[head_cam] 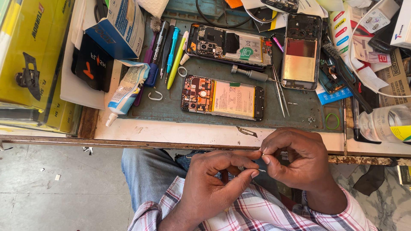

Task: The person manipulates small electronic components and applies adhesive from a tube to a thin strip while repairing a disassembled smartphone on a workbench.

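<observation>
Both hands are meeting over the lap, just in front of the desk [171, 132] edge: the left hand [214, 179] is curling with its thumb and forefinger closing toward a tiny pale part [261, 170], and the right hand [295, 160] is pinching another speck of something between thumb and forefinger at its upper tip; what either piece is stays too small to tell. The small part is sitting right between the two sets of fingertips, touching them or nearly so, held in the air above the jeans and the checked shirt rather than over the desk. That is where the risk is lying, in my judgement: nothing is waiting underneath to catch it, so a slip of the pinch would be sending it down past the knee to the grey floor [64, 188], where it would be hard to find among the scraps already lying there. On the desk, the opened phone with its battery showing [222, 97] is lying just beyond the hands, a second opened phone [231, 45] behind it, a bare phone frame [300, 51] to the right, and tweezers [280, 96] between them, well within elbow reach, so a sudden jerk could also be knocking these.
</observation>
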